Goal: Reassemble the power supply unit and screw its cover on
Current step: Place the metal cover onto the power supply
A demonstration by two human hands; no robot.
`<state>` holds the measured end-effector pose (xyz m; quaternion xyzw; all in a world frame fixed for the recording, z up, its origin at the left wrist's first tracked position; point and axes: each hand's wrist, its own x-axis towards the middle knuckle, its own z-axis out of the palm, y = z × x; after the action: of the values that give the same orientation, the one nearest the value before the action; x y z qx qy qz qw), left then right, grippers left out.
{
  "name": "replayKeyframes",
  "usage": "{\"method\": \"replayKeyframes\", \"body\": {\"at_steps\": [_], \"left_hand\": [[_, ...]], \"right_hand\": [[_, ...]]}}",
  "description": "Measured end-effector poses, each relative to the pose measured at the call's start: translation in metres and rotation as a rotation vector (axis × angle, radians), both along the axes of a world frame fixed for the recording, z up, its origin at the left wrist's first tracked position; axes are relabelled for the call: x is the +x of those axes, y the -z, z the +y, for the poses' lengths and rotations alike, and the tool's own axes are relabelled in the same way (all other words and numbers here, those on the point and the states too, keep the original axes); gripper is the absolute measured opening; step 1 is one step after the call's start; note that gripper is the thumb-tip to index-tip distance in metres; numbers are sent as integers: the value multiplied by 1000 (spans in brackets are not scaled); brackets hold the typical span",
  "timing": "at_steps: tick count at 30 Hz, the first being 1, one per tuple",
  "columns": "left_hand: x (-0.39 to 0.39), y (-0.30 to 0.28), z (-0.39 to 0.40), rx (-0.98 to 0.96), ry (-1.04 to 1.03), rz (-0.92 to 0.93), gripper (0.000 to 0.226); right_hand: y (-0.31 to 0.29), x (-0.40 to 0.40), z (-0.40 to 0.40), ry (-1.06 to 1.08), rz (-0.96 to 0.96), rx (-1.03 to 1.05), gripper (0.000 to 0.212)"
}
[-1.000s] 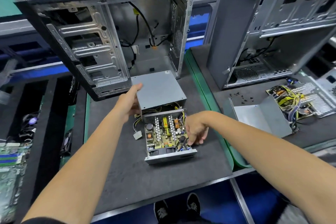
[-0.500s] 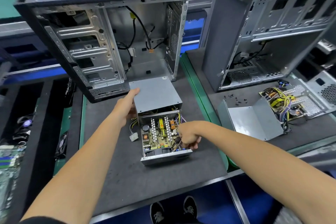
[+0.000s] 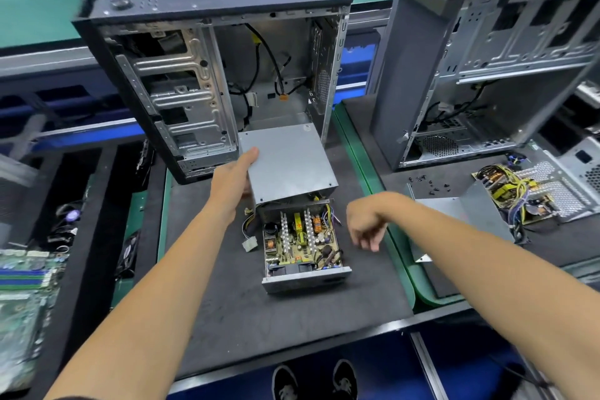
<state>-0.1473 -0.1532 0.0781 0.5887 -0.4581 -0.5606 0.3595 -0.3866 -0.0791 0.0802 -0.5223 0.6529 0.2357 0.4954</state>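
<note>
Power supply unit open, no legible labels, left hand gripping cover, right hand loosely curled, empty.

Plain grey cover, yellow-green circuit board, dark grey mat.

The left hand reached forward, thumb extended on top and fingers wrapped below. The right hand hung beside it, fingers loosely curled downward, holding nothing.
</note>
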Motion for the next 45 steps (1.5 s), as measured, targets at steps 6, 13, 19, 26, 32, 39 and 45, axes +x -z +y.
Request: {"method": "replayKeyframes", "body": {"at_steps": [6,13,19,26,32,39,45], "left_hand": [[3,-19,9,63,74,186,52],[3,-24,39,125,150,94,56],[14,-2,63,164,204,31,51],[16,7,70,161,222,-7,62],[18,19,77,191,253,-20,65],[21,31,83,217,246,26,55],[23,31,78,202,246,-11,58]], "right_hand": [[-39,-32,-28,745,-465,-479,62],[-40,-8,-15,735,-795,-260,70],[-18,-12,2,690,-695,-198,82],[-1,-16,10,716,-703,-154,104],[15,-14,19,745,-703,-114,98],[27,-9,22,768,-666,-125,85],[32,-9,23,782,-679,-129,88]]}}
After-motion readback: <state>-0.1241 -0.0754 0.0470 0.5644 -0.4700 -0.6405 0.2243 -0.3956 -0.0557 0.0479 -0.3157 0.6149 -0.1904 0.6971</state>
